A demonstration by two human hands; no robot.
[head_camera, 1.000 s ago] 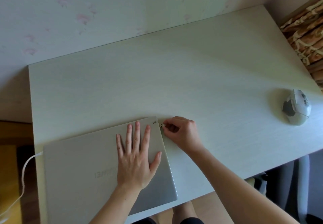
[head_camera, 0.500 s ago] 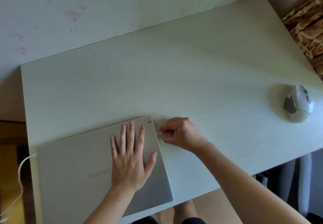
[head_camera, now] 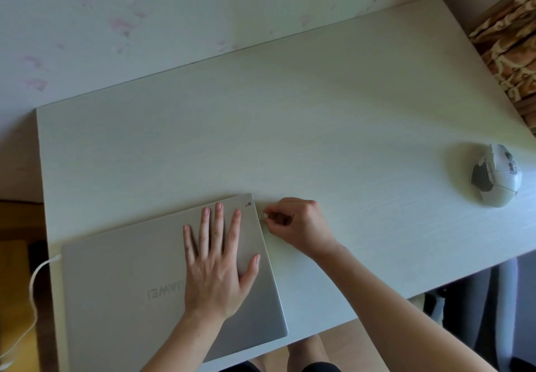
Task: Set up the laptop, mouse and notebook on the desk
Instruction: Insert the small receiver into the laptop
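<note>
A closed silver laptop point(head_camera: 121, 290) lies at the near left of the pale desk point(head_camera: 290, 128). My left hand point(head_camera: 217, 261) rests flat on its lid, fingers spread. My right hand point(head_camera: 295, 223) pinches a small USB dongle point(head_camera: 262, 215) right against the laptop's right edge near the far corner. A white and grey mouse point(head_camera: 496, 180) sits at the desk's right side, far from both hands. No notebook is in view.
A white cable point(head_camera: 33, 281) runs from the laptop's left edge down off the desk. A wall stands behind the desk. Patterned fabric point(head_camera: 510, 49) lies beyond the right edge. A grey chair point(head_camera: 475, 319) is below the desk's near right edge.
My right hand has brought the dongle closer to the laptop's right edge. My left hand stays flat on the lid. The view has shifted slightly.
</note>
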